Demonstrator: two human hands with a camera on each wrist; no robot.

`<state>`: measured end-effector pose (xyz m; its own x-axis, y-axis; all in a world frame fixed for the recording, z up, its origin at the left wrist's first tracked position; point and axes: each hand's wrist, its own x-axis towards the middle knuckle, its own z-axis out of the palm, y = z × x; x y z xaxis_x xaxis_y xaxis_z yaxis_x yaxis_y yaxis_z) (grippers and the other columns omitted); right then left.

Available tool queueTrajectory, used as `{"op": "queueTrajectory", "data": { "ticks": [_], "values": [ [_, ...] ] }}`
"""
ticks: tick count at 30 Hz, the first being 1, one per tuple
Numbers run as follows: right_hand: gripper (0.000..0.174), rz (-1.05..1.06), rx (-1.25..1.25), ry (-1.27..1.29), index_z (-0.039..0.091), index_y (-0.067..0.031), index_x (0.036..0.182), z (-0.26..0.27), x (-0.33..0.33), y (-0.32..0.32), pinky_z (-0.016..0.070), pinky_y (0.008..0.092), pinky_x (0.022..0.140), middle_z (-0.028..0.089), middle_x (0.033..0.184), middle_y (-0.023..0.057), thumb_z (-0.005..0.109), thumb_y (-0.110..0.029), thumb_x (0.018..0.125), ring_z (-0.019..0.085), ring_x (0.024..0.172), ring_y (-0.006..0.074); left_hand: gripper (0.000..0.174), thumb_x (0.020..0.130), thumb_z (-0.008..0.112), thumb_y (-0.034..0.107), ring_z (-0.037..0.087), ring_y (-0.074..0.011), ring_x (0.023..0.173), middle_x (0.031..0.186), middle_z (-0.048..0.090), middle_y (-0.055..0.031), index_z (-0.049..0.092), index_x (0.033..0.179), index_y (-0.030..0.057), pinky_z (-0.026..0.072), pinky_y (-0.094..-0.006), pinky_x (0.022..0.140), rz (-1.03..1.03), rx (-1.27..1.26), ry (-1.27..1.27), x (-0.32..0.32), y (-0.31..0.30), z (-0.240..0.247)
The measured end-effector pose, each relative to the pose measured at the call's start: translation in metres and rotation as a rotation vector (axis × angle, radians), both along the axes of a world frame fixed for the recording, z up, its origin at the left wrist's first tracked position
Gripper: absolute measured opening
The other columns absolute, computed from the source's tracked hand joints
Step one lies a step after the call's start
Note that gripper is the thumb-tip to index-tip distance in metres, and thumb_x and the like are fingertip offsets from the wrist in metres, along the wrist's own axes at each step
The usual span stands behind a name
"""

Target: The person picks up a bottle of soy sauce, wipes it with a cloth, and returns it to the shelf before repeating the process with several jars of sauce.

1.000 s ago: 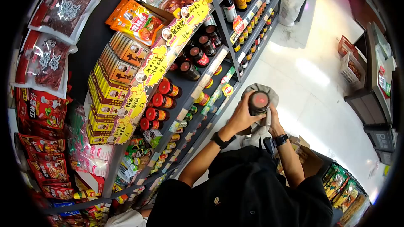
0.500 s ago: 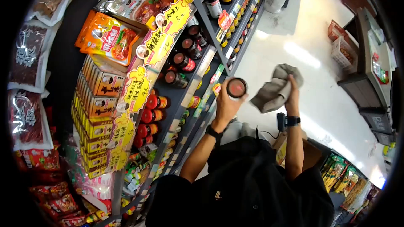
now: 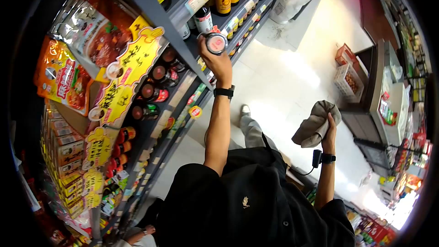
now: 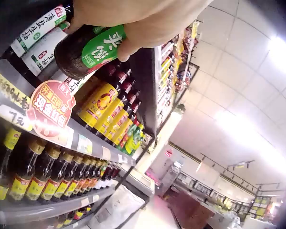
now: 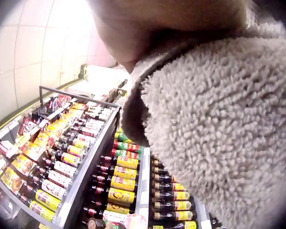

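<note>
My left hand (image 3: 218,66) grips a dark glass sauce jar (image 3: 216,44) with a pinkish round end facing up. In the left wrist view the jar's green label (image 4: 102,47) shows between thumb and fingers. The jar is at the front of a shelf, beside soy sauce bottles (image 4: 40,52) with white labels and a round red promotion tag (image 4: 51,107). Off to the right, over the floor, my right hand (image 3: 330,132) holds a grey-brown cloth (image 3: 315,126) bunched up. Its fluffy pile (image 5: 219,119) fills much of the right wrist view.
Dark shelving (image 3: 151,16) runs along the left, with yellow price signs (image 3: 125,80), seasoning packets (image 3: 64,75) and several lidded jars (image 3: 159,72). A white sack (image 3: 289,2) stands on the floor beyond. Baskets (image 3: 350,82) sit by a counter at right. Another person's arm (image 3: 137,236) shows at bottom left.
Both hands were together with the jar and cloth, then parted. The left hand has carried the jar forward and left to the shelf; the right hand has moved right with the cloth.
</note>
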<state>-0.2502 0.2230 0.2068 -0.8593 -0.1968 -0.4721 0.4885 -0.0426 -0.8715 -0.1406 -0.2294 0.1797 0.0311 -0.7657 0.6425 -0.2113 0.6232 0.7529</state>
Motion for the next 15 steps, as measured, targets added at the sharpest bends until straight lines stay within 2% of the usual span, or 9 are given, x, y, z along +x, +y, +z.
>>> {"op": "queueTrajectory", "data": {
  "ticks": [3, 6, 7, 8, 10, 11, 12, 13, 15],
  "values": [
    [0.053, 0.112, 0.082, -0.008, 0.056, -0.0008, 0.131, 0.01, -0.051, -0.012, 0.0472, 0.0355, 0.098, 0.064, 0.122, 0.0106, 0.065, -0.037, 0.094, 0.062, 0.109, 0.0232, 0.078, 0.075, 0.076, -0.008, 0.047, -0.0415, 0.13, 0.142, 0.046, -0.0237, 0.035, 0.141, -0.0001, 0.0385, -0.047, 0.11, 0.116, 0.12, 0.005, -0.015, -0.01, 0.001],
    [0.05, 0.174, 0.047, 0.009, 0.056, -0.0013, 0.132, 0.009, -0.085, -0.03, 0.0472, 0.0355, 0.098, 0.064, 0.122, 0.0111, 0.063, -0.034, 0.095, 0.061, 0.109, 0.023, 0.084, 0.073, 0.08, -0.006, 0.047, -0.0429, 0.128, 0.14, 0.044, -0.026, 0.033, 0.142, 0.0004, 0.0392, -0.0481, 0.109, 0.212, 0.193, 0.008, -0.021, -0.021, 0.002],
    [0.05, 0.2, 0.016, 0.014, 0.055, -0.0014, 0.132, 0.007, -0.091, -0.036, 0.0472, 0.0357, 0.098, 0.064, 0.122, 0.0113, 0.063, -0.034, 0.095, 0.061, 0.109, 0.023, 0.084, 0.073, 0.08, -0.005, 0.046, -0.0438, 0.128, 0.139, 0.043, -0.0264, 0.032, 0.142, -0.0005, 0.039, -0.0489, 0.109, 0.246, 0.23, -0.002, -0.023, -0.024, 0.003],
    [0.048, 0.203, 0.02, 0.034, 0.057, -0.0025, 0.131, 0.004, -0.095, -0.041, 0.0523, 0.0347, 0.093, 0.067, 0.119, 0.0112, 0.063, -0.034, 0.095, 0.066, 0.103, 0.0228, 0.081, 0.075, 0.08, 0.0, 0.048, -0.0453, 0.124, 0.134, 0.046, -0.0282, 0.033, 0.141, -0.0026, 0.0399, -0.0502, 0.106, 0.299, 0.233, -0.011, -0.024, -0.027, 0.001],
    [0.049, 0.236, 0.011, 0.022, 0.056, -0.003, 0.132, -0.005, -0.102, -0.049, 0.0515, 0.0357, 0.094, 0.065, 0.12, 0.0111, 0.063, -0.033, 0.095, 0.065, 0.105, 0.0238, 0.079, 0.076, 0.082, 0.006, 0.05, -0.0478, 0.119, 0.128, 0.048, -0.032, 0.034, 0.138, -0.0071, 0.0402, -0.0514, 0.103, 0.373, 0.239, -0.008, -0.027, -0.036, -0.001],
    [0.049, 0.234, 0.012, -0.008, 0.055, -0.0031, 0.133, -0.003, -0.102, -0.055, 0.0513, 0.0362, 0.095, 0.065, 0.121, 0.0113, 0.064, -0.033, 0.094, 0.065, 0.106, 0.0243, 0.08, 0.076, 0.082, 0.007, 0.05, -0.0478, 0.12, 0.129, 0.048, -0.0323, 0.034, 0.138, -0.0078, 0.0395, -0.0511, 0.104, 0.387, 0.25, 0.001, -0.028, -0.038, 0.005],
    [0.056, 0.25, 0.052, 0.014, 0.054, -0.0006, 0.134, 0.0, -0.099, -0.06, 0.0468, 0.0357, 0.099, 0.063, 0.124, 0.0117, 0.066, -0.036, 0.092, 0.061, 0.111, 0.0235, 0.08, 0.077, 0.082, 0.008, 0.049, -0.0476, 0.121, 0.13, 0.047, -0.0327, 0.033, 0.138, -0.0083, 0.0391, -0.0511, 0.105, 0.414, 0.247, -0.025, -0.028, -0.042, 0.004],
    [0.056, 0.268, 0.038, 0.08, 0.054, 0.0005, 0.134, 0.004, -0.096, -0.067, 0.0468, 0.0359, 0.099, 0.063, 0.124, 0.0124, 0.067, -0.035, 0.092, 0.061, 0.111, 0.0235, 0.081, 0.077, 0.083, 0.01, 0.049, -0.0475, 0.122, 0.13, 0.047, -0.0332, 0.033, 0.138, -0.0088, 0.0387, -0.0512, 0.105, 0.444, 0.24, -0.051, -0.026, -0.048, 0.004],
    [0.057, 0.279, 0.019, -0.011, 0.053, 0.0012, 0.134, 0.007, -0.095, -0.071, 0.0468, 0.0362, 0.099, 0.062, 0.125, 0.0128, 0.067, -0.035, 0.092, 0.06, 0.112, 0.0234, 0.083, 0.077, 0.083, 0.01, 0.048, -0.0475, 0.123, 0.132, 0.046, -0.0341, 0.031, 0.138, -0.0097, 0.0384, -0.0511, 0.106, 0.421, 0.293, -0.034, -0.024, -0.055, 0.002]
  ]
}}
